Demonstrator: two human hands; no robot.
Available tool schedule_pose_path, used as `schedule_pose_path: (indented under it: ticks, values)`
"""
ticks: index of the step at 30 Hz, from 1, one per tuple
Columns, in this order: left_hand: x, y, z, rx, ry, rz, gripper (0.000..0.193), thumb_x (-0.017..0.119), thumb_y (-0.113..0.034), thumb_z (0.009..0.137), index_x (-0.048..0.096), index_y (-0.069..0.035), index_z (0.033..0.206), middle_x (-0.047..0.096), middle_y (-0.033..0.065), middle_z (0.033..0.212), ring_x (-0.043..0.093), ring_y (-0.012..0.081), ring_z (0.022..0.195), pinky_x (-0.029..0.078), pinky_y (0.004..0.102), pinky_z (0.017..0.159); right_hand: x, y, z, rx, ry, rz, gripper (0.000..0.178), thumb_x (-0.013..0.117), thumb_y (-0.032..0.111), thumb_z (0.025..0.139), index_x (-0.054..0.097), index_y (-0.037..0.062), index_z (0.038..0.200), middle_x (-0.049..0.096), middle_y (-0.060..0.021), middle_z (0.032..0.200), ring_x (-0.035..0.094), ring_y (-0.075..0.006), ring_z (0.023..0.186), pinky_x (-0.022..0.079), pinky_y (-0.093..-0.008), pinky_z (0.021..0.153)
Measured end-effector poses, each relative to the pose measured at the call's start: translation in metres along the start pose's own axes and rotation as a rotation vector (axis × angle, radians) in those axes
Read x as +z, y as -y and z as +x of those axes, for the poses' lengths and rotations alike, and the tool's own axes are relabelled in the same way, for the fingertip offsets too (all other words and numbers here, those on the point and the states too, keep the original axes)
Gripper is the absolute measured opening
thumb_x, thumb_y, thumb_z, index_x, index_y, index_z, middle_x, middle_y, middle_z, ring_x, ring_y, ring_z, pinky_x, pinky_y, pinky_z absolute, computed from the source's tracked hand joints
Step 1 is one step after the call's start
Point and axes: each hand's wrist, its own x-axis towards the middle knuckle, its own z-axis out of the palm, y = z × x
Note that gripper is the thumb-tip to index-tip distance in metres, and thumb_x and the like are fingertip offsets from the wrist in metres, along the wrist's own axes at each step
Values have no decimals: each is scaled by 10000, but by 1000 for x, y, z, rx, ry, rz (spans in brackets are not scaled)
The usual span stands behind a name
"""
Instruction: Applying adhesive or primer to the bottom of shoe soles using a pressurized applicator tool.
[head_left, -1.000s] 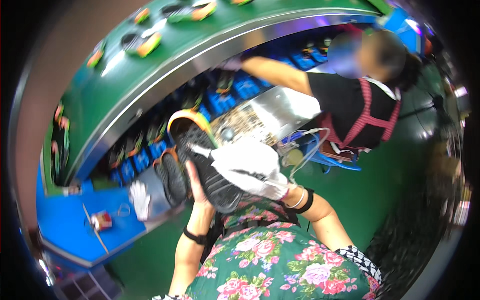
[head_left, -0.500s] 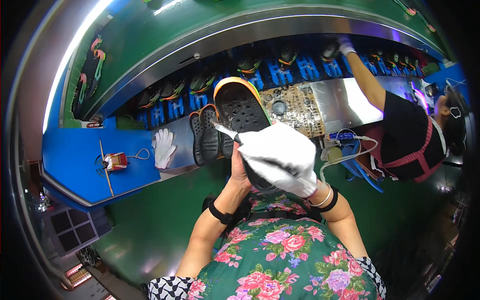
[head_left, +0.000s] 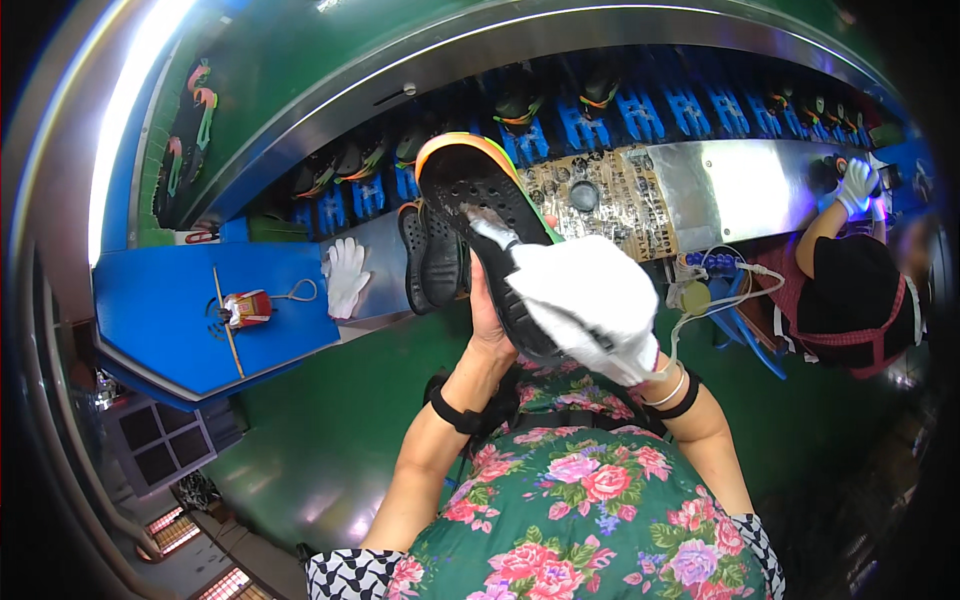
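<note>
A black shoe sole (head_left: pixel 462 178) with round holes and an orange-and-green rim is tilted up in front of me. My bare left hand (head_left: pixel 486 315) grips it from below at its left edge, fingers partly hidden behind it. In a white glove, my right hand (head_left: pixel 590 300) is closed round a brush (head_left: pixel 494 228). Its bristle end lies on the sole's holed face, just below the middle of the front part. More dark soles (head_left: pixel 436 260) lean on the metal bench just left of the one I hold.
A white glove (head_left: pixel 346 278) lies on the bench beside a blue table (head_left: pixel 150 310). Blue racks (head_left: pixel 585 128) with shoe parts line the far side. A round dark dish (head_left: pixel 584 196) sits on stained cardboard (head_left: pixel 640 205). A co-worker (head_left: pixel 850 280) with white gloves works at the right.
The brush has moved from beyond the sole's left edge onto its holed face. The co-worker's hand has left the rack for the bench's right end. My view has shifted slightly.
</note>
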Motion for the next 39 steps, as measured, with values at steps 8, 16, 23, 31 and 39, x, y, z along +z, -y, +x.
schedule_pose_path:
  ticks: [8, 16, 23, 31, 39]
  values:
    - [10, -12, 14, 71, 133, -102, 834, 502, -706, 968, 363, -140, 1564, 519, 73, 1498, 556, 470, 1292, 505, 610, 1054, 6, -8, -16, 90, -31, 75, 256, 802, 14, 772, 791, 49, 1025, 782, -115, 1019, 736, -283, 914, 556, -392, 889]
    - [11, -10, 25, 157, 168, -94, 874, 529, -757, 923, 441, -95, 1486, 520, 59, 1459, 551, 449, 1298, 554, 606, 991, 7, -9, -29, 178, -57, 171, 228, 805, 24, 799, 790, 74, 1021, 781, -99, 1036, 737, -257, 908, 579, -369, 812]
    - [0, -22, 33, 108, 158, -50, 911, 540, -785, 896, 417, -83, 1463, 604, 267, 1315, 650, 436, 1156, 595, 584, 921, 4, 1, -29, 183, 38, 320, 267, 835, 19, 751, 796, 69, 1010, 781, -116, 1001, 736, -275, 879, 579, -367, 776]
    - [3, -23, 39, 201, 190, -237, 946, 578, -804, 861, 473, -73, 1451, 599, 293, 1330, 650, 502, 1103, 597, 597, 883, 8, 2, -33, 67, 77, 197, 214, 844, 15, 757, 793, 96, 949, 782, -105, 1013, 746, -267, 891, 584, -371, 781]
    - [-2, -34, 37, 40, 280, -304, 960, 565, -835, 847, 469, -120, 1482, 555, 291, 1345, 620, 527, 1085, 582, 589, 896, 7, -3, -39, 130, 128, 289, 221, 847, 51, 771, 800, 112, 978, 781, -94, 1006, 733, -240, 869, 579, -347, 745]
